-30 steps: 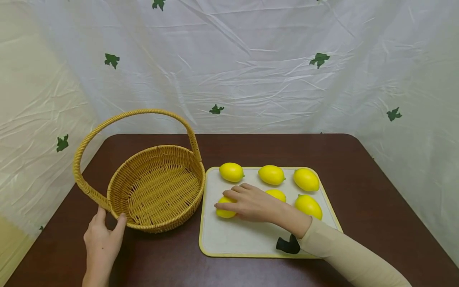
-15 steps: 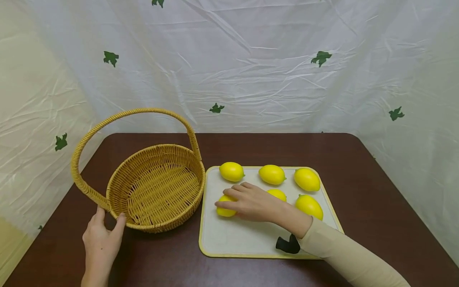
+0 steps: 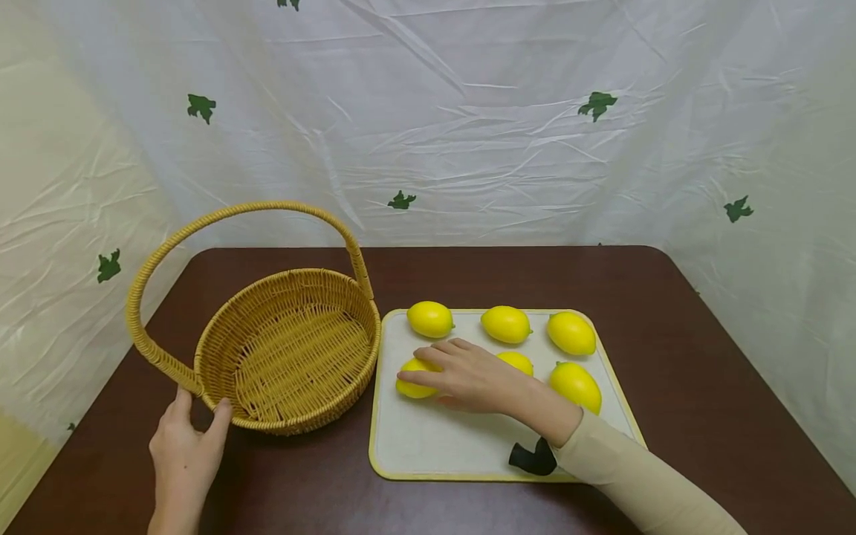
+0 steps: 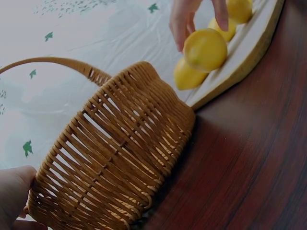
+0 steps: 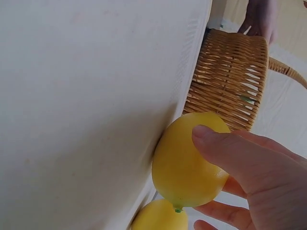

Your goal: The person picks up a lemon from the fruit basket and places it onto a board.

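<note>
My left hand [image 3: 183, 453] pinches the near-left rim of a round wicker basket [image 3: 294, 423], close to where its tall arched handle joins. The basket stands on the table with nothing in it. Over the left part of a white tray [image 3: 441, 453], my right hand [image 3: 475, 379] grips a yellow lemon [image 5: 189, 163], thumb on one side and fingers on the other. In the right wrist view this lemon's green stem tip points away from the thumb. Another lemon [image 3: 431, 319] lies just behind it on the tray; my hand partly covers a middle lemon [image 3: 516, 362].
More lemons lie on the tray: one at the back middle [image 3: 506, 325], one at the back right [image 3: 571, 333] and one at the front right [image 3: 576, 386]. A black curved object [image 3: 533, 457] shows by the right sleeve. The dark table [image 3: 709, 416] meets white cloth behind.
The lemon in my right hand has shifted slightly left and up in the head view. My left hand keeps its grip on the basket rim.
</note>
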Available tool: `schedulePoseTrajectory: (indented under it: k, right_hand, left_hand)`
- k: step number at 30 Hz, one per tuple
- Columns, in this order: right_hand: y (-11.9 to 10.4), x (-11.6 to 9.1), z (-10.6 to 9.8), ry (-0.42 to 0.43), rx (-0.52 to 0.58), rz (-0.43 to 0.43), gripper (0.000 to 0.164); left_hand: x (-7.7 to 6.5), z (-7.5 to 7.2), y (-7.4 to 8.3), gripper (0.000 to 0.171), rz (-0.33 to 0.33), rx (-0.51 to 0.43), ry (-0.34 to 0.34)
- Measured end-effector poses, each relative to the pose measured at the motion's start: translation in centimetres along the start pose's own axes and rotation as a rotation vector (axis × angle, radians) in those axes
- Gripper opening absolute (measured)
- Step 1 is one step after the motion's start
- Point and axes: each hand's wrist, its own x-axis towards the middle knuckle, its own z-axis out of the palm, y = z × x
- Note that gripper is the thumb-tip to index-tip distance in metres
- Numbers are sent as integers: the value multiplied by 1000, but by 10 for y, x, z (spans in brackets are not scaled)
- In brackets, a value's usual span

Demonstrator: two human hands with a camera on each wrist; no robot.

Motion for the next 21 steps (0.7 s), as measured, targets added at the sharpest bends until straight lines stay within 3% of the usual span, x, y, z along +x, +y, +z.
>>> schedulePoseTrajectory:
  k: [21]
  right_hand:
    - [2,-1,-1,-2,22,36,56]
  left_hand:
    - [-1,1,0,51,31,-8,24]
